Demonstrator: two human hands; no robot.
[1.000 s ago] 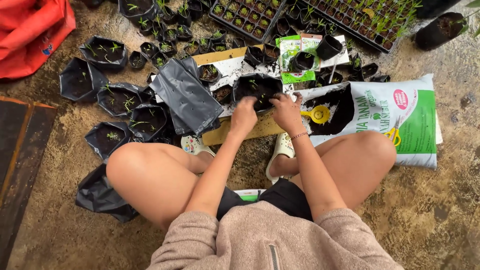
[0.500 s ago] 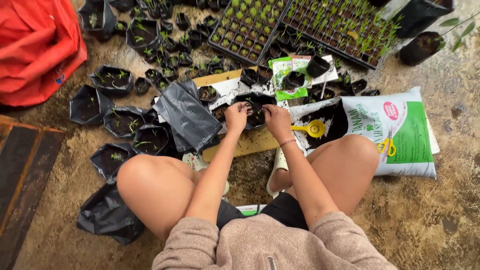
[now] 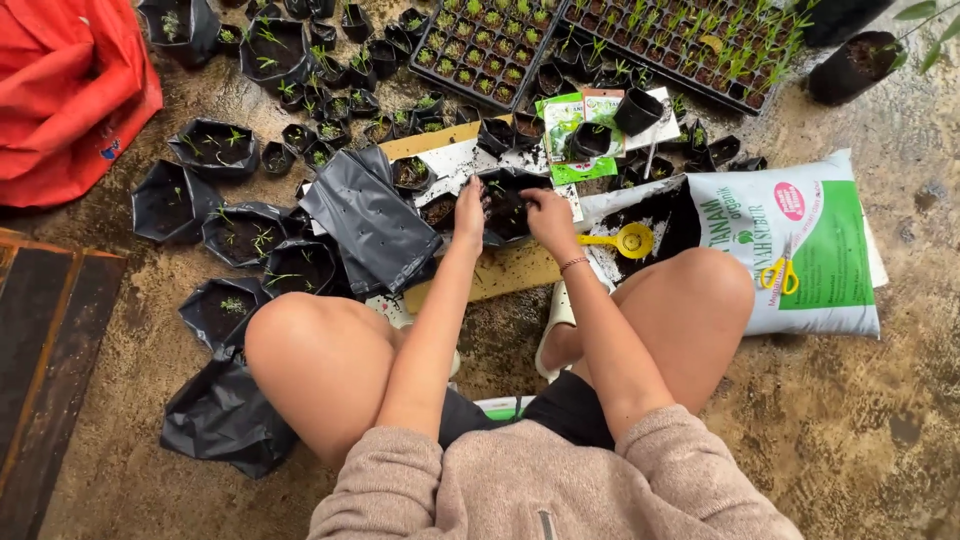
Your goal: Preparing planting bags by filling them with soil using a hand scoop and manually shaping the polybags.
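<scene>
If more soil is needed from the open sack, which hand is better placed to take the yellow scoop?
The right hand. It rests at the black grow bag on the side toward the yellow scoop and soil sack. The left hand is on the far side.

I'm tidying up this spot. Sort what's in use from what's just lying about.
In use:
left hand
right hand
black grow bag of soil between both hands

Lying about:
yellow scoop
open soil sack
flat empty black bags
seedling trays
red bag
</scene>
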